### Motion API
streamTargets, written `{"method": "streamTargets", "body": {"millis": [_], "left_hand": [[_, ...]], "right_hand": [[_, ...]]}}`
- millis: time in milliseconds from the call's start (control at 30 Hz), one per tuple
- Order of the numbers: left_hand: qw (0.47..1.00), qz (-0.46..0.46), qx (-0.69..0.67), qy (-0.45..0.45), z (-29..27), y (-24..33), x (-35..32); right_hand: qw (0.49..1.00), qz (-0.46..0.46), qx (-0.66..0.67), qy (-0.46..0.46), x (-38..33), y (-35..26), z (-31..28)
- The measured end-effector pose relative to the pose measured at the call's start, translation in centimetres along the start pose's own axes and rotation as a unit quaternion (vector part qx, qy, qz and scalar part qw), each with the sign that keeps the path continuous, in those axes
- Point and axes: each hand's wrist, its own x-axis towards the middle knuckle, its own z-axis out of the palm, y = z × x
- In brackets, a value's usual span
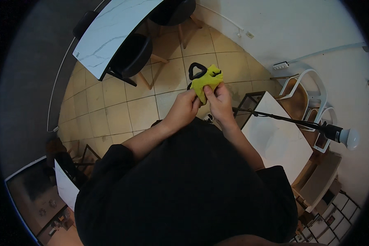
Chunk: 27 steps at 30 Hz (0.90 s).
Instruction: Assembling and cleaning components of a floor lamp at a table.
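I see a bright yellow-green cloth [212, 78] up in the air, in front of the person's tummy and over the floor [143, 106]. Both hands are close together and pinched on it. The right hand [221, 102] has its thumb on top of the cloth, at the near right part. The left hand [185, 105] grips the near left edge, with its fingertips partly hidden. A black loop [191, 72] pokes out on the cloth's far left side. I can't tell if it is sewn on or is some other thing held in there. A little black mark shows on the cloth too.

The step right now looks like holding and working the cloth with both hands, maybe turning or folding it. I think the next move calls for one hand keeping tight hold while the other finds a new spot to pinch.

Just right of the hands is a white table [276, 141], and a light bulb [350, 138] on a black arm sits out to its right. Far off to the left is a big white table [106, 35] with a black chair [131, 53] beside it. White-framed chairs [294, 98] stand on the far right, near the wall [311, 26].
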Motion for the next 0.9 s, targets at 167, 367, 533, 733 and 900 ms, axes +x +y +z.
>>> {"method": "streamTargets", "body": {"millis": [167, 367, 533, 733, 900], "left_hand": [[0.998, -0.04, -0.05, -0.029, -0.9, 2.9, 0.1], [0.98, -0.117, -0.156, -0.046, -2.3, 2.4, -0.9], [0.965, -0.113, -0.217, -0.097, -3.7, 0.6, -2.1], [0.963, -0.132, -0.215, -0.09, -5.8, -0.1, -2.1], [0.964, -0.101, -0.221, -0.111, -8.0, -2.0, -2.5]], "right_hand": [[0.992, 0.016, 0.114, 0.042, 0.7, -0.8, 0.4], [0.965, 0.016, 0.229, 0.126, 2.2, -2.6, 0.9], [0.964, -0.01, 0.231, 0.133, 2.8, -3.3, 0.4], [0.97, -0.02, 0.214, 0.112, 2.7, -2.9, 3.5], [0.977, -0.037, 0.176, 0.118, 2.9, -2.3, 6.3]]}}
